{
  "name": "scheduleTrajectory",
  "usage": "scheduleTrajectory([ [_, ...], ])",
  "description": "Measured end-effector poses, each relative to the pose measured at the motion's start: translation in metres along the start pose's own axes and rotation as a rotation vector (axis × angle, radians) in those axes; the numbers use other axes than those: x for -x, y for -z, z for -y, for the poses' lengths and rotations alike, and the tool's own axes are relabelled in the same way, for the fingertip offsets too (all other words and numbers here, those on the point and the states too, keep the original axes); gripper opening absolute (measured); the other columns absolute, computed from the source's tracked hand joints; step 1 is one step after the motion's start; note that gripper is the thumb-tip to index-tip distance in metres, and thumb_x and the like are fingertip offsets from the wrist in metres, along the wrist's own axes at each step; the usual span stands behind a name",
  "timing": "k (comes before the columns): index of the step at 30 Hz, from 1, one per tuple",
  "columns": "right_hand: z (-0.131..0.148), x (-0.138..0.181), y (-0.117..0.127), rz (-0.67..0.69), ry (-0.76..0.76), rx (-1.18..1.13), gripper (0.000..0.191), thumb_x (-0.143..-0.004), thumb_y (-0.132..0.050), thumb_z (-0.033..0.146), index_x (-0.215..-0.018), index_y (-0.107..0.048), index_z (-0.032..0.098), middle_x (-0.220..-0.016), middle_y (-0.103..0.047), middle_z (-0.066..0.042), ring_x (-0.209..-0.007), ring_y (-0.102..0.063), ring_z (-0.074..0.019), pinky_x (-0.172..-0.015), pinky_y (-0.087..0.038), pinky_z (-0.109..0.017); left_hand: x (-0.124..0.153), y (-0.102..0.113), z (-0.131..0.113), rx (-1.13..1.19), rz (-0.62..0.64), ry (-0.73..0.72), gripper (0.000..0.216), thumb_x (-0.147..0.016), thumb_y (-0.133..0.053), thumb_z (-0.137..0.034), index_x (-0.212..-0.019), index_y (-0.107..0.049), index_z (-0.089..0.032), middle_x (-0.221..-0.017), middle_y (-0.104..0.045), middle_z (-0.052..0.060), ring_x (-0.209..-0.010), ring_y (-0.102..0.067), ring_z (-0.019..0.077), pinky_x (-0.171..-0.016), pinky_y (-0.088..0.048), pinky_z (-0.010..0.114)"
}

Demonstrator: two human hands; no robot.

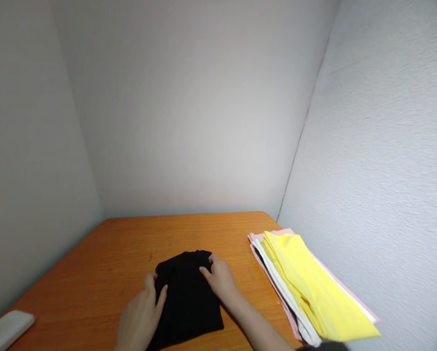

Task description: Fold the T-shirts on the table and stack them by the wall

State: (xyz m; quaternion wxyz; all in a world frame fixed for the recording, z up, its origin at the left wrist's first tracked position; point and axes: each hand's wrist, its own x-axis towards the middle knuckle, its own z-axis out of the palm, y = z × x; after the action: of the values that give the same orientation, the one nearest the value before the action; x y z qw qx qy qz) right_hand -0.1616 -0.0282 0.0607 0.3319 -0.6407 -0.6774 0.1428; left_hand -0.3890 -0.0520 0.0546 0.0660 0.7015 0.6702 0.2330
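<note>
A black folded cloth point(191, 302), probably a garment, lies on the wooden table in front of me. Its far edge is slightly rumpled. At its left edge is my left hand point(140, 314), thumb on top of the fabric and fingers curled at the side, gripping it. My right hand point(221, 279) pinches the far right corner between thumb and fingers. The fingertips of both hands are partly hidden by the fabric and the hands themselves.
To the right, a stack of folded cloths lies along the table edge, with a yellow cloth point(302, 282) on top and white and pink layers beneath. A white object point(11, 327) sits at the near left. Pale walls point(189, 107) enclose the orange-brown table point(130, 248).
</note>
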Motion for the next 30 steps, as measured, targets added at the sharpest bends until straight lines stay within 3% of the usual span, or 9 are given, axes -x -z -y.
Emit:
scheduleTrajectory([
  [2,0.005,0.008,-0.004,-0.11,0.071,0.148,0.03,-0.095,-0.05,0.033,-0.119,-0.06,0.018,-0.105,-0.067,-0.013,-0.098,-0.063,-0.027,-0.089,-0.049,-0.043,0.0,0.005,-0.006,-0.111,-0.18,-0.17,0.05,-0.095,-0.027,-0.041,-0.123,-0.054,-0.01,-0.116,-0.067,0.02,-0.103,-0.066,0.0325,-0.089,-0.051,0.049],
  [4,0.012,0.019,-0.006,-0.144,0.209,0.223,0.036,-0.097,-0.043,0.029,-0.128,-0.055,0.018,-0.124,-0.06,-0.016,-0.119,-0.054,-0.0289,-0.103,-0.04,-0.05,-0.002,0.004,-0.009,-0.165,-0.266,-0.413,0.043,-0.094,-0.035,-0.035,-0.126,-0.057,-0.016,-0.13,-0.062,0.014,-0.118,-0.058,0.0295,-0.101,-0.045,0.047],
  [7,0.021,0.035,-0.008,0.034,0.394,0.213,0.054,-0.095,-0.046,0.039,-0.144,-0.039,0.018,-0.152,-0.035,-0.013,-0.142,-0.026,-0.0296,-0.114,-0.027,-0.051,-0.01,-0.011,-0.006,-0.23,-0.224,-0.608,0.044,-0.092,-0.043,-0.034,-0.133,-0.054,-0.024,-0.144,-0.051,0.007,-0.132,-0.046,0.027,-0.108,-0.04,0.045],
  [10,0.02,0.043,-0.008,0.235,0.402,0.195,0.076,-0.09,-0.051,0.055,-0.152,-0.023,0.02,-0.158,-0.012,-0.009,-0.145,-0.005,-0.034,-0.116,-0.014,-0.059,-0.014,-0.032,0.003,-0.262,-0.205,-0.552,0.058,-0.089,-0.047,-0.045,-0.142,-0.044,-0.021,-0.151,-0.04,0.009,-0.139,-0.036,0.0298,-0.109,-0.038,0.048],
  [13,0.015,0.043,-0.008,0.315,0.354,0.172,0.077,-0.091,-0.047,0.059,-0.153,-0.017,0.024,-0.158,-0.006,-0.007,-0.145,-0.001,-0.0353,-0.114,-0.009,-0.063,-0.012,-0.046,0.01,-0.231,-0.184,-0.481,0.068,-0.089,-0.046,-0.048,-0.149,-0.028,-0.021,-0.155,-0.031,0.009,-0.143,-0.027,0.0305,-0.108,-0.039,0.049],
  [17,0.014,0.042,-0.007,0.332,0.346,0.159,0.078,-0.091,-0.045,0.061,-0.153,-0.015,0.024,-0.158,-0.002,-0.008,-0.144,0.002,-0.0356,-0.113,-0.007,-0.064,-0.008,-0.053,0.013,-0.204,-0.167,-0.458,0.071,-0.09,-0.044,-0.046,-0.151,-0.018,-0.021,-0.158,-0.024,0.008,-0.146,-0.019,0.0304,-0.109,-0.039,0.05],
  [25,0.014,0.042,-0.01,0.325,0.348,0.177,0.078,-0.091,-0.045,0.061,-0.153,-0.017,0.022,-0.158,-0.005,-0.009,-0.144,0.001,-0.0358,-0.113,-0.008,-0.065,-0.009,-0.056,0.013,-0.201,-0.103,-0.427,0.07,-0.091,-0.042,-0.047,-0.15,-0.021,-0.017,-0.159,-0.018,0.009,-0.147,-0.01,0.0289,-0.112,-0.035,0.05],
  [30,0.022,0.045,0.003,0.33,0.339,0.146,0.075,-0.093,-0.037,0.064,-0.153,-0.018,0.022,-0.158,-0.007,-0.009,-0.145,0.002,-0.0329,-0.114,-0.006,-0.062,-0.011,-0.053,0.014,-0.119,-0.075,-0.43,0.069,-0.092,-0.042,-0.047,-0.15,-0.023,-0.016,-0.159,-0.02,0.01,-0.147,-0.01,0.03,-0.111,-0.035,0.052],
])
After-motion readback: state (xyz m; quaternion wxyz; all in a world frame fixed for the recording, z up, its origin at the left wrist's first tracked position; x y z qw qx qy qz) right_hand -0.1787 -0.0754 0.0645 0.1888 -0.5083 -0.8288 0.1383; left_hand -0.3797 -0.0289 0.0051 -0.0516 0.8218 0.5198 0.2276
